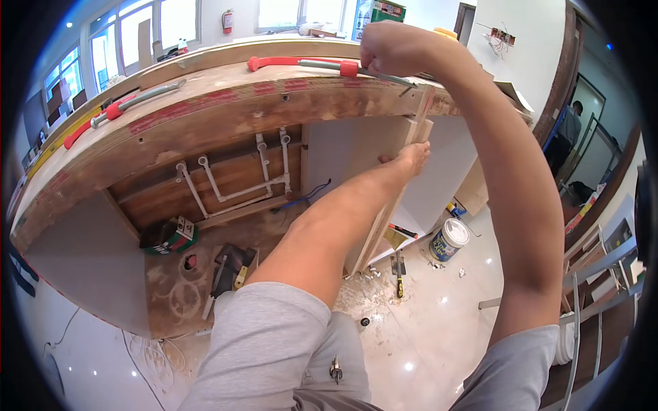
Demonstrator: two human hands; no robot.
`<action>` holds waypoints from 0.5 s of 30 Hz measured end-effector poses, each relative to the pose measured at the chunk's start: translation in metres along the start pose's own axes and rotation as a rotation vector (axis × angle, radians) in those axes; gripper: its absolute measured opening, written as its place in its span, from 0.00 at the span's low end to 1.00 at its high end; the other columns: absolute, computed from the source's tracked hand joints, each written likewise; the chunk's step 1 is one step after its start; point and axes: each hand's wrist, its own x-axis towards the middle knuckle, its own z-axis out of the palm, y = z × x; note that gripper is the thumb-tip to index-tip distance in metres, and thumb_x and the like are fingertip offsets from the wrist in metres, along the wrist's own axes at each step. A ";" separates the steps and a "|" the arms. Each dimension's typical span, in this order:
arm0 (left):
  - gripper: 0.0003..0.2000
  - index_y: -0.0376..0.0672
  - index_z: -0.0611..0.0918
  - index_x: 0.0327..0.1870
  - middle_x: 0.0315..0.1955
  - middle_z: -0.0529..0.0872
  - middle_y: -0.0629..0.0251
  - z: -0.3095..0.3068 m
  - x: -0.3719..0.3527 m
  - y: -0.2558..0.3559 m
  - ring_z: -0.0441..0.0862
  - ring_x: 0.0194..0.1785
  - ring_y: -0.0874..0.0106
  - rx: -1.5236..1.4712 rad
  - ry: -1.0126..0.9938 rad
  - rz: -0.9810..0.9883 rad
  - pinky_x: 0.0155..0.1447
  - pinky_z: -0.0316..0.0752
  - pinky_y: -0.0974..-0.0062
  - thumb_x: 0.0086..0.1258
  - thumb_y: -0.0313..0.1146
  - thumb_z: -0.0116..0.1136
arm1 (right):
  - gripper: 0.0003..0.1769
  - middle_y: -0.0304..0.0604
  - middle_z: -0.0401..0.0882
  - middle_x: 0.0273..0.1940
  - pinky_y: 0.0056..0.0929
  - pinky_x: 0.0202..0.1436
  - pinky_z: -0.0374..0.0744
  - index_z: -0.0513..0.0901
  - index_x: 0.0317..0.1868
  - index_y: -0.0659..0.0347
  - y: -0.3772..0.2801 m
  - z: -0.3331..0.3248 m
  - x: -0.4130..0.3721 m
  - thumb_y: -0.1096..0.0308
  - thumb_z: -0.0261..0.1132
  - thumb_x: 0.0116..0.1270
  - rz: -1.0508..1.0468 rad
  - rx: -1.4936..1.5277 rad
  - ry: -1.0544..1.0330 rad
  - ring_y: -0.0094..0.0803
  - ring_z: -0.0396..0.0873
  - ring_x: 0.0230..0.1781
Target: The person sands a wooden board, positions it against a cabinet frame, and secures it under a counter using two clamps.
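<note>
My left hand [413, 159] reaches forward and is closed round the edge of an upright wooden panel [384, 219] under the counter. The panel's upper end stands close to the curved wooden counter front [274, 103]. Above the countertop, my right hand [392, 49] is bent into a fist; whatever it may hold is hidden by the fingers. Just below that fist lies a red bar clamp [348, 68] with a grey bar, whose end runs toward the panel's top. Farther left on the counter rests a second red bar clamp [116, 109].
White pipes [236, 194] line the cabinet's back. A green box [179, 236] stands inside. On the floor are a white bucket [449, 240], a yellow-handled tool [399, 281], an orange-handled tool [403, 231] and wood shavings. A metal ladder [576, 335] stands right; a person [566, 133] is beyond the doorway.
</note>
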 end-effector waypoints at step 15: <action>0.38 0.52 0.73 0.62 0.67 0.68 0.69 0.009 0.013 0.004 0.56 0.73 0.66 0.040 -0.025 0.012 0.76 0.44 0.60 0.43 0.34 0.76 | 0.13 0.49 0.82 0.28 0.36 0.34 0.74 0.84 0.31 0.66 0.015 0.015 -0.004 0.63 0.70 0.56 0.063 -0.016 0.109 0.36 0.78 0.29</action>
